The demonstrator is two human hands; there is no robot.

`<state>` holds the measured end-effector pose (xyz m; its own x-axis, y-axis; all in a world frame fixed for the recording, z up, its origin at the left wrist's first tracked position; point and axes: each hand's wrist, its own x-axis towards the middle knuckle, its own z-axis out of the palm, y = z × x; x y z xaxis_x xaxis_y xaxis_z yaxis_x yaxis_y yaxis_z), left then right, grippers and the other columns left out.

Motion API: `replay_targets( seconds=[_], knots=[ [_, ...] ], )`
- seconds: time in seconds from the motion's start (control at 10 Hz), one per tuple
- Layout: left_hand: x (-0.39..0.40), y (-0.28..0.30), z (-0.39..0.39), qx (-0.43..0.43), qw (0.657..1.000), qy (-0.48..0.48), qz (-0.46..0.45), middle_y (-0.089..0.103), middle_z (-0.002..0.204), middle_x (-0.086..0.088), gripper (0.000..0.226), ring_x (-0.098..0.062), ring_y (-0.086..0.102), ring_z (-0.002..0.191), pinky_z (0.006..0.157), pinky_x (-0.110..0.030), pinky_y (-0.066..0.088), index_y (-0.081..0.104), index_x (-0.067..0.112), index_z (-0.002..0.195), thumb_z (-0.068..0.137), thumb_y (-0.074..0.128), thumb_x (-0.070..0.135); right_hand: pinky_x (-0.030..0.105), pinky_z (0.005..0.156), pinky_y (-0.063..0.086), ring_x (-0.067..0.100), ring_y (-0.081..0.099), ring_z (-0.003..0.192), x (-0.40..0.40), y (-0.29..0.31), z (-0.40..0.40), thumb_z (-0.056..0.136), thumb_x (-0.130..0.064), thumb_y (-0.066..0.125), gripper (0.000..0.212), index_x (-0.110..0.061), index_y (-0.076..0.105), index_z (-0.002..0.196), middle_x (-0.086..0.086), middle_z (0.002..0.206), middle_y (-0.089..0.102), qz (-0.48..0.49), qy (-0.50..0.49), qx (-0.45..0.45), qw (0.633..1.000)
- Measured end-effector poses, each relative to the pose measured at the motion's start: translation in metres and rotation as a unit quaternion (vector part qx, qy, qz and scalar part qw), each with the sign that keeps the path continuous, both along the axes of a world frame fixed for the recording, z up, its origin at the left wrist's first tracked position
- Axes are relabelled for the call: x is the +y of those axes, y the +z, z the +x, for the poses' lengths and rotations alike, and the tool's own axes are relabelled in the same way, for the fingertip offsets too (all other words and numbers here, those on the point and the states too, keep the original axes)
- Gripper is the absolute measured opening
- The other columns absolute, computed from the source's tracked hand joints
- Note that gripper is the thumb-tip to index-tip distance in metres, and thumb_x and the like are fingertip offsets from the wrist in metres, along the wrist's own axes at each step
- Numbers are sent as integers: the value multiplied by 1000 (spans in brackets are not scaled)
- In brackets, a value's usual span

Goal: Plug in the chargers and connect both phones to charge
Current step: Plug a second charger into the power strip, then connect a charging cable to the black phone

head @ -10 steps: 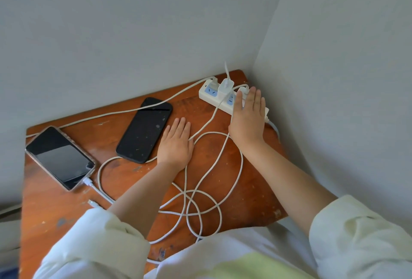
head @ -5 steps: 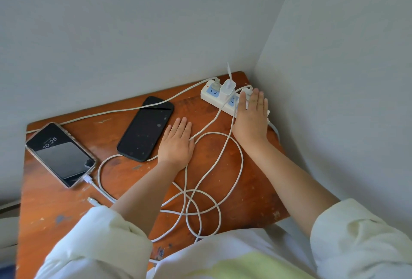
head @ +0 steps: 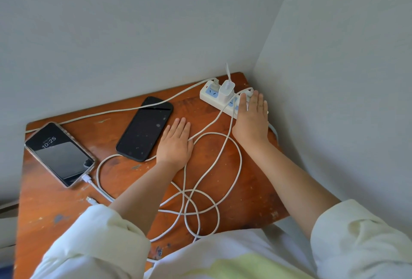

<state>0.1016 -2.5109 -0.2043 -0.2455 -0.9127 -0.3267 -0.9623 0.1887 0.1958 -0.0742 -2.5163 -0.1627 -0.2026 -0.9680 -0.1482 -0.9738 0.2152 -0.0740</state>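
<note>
Two phones are lying on the worn wooden table [head: 245, 194] in the head view: the lit phone [head: 59, 154] with a cable plugged in, the dark phone [head: 145, 128] seemingly unconnected. I am watching the left hand [head: 176, 142] resting flat, fingers straight, beside it. The right hand [head: 253, 119] is pressing flat on the power strip [head: 206, 93], hiding the second charger; the first charger [head: 226, 90] is standing plugged in. The tangled white cables [head: 196, 203] are risking a snag; the loose plug [head: 91, 200] is lying free.
</note>
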Motion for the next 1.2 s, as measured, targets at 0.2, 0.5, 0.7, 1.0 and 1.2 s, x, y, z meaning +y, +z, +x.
replay_targets(
  seconds=[0.2,0.5,0.7,1.0,1.2],
  knots=[
    [-1,-1,0,2,1000,1,3,1,159,-1,52,-16,-5,146,117,-31,-5,6,19,147,100,24,34,40,115,4,36,-2,141,0,-1,3,92,-22,53,75,-9,0,144,21,154,0,-2,2,18,1000],
    [-1,6,4,21,999,-18,26,5,159,-1,54,-17,-1,146,119,-34,1,9,19,147,99,29,36,41,115,8,37,1,141,2,-1,1,93,-22,52,74,-8,0,144,22,154,2,-8,10,29,999],
    [31,30,44,131,991,-39,5,20,156,-1,48,-17,11,145,117,-31,16,27,22,143,97,42,22,44,112,23,36,8,141,6,8,-9,92,-11,50,60,-8,17,142,21,153,12,-41,9,-46,998],
    [119,13,150,181,943,228,-159,49,135,-23,39,-41,39,132,103,-53,37,53,1,125,86,57,-3,45,80,51,41,62,92,69,9,49,81,-11,42,31,6,67,86,24,89,69,-277,105,-173,939],
    [149,3,193,107,943,299,-101,33,149,-12,42,-29,18,144,118,-44,14,40,9,137,96,45,15,34,65,54,22,67,70,121,-10,160,68,-19,77,10,-10,73,70,6,68,74,-137,316,-212,915]
  ],
)
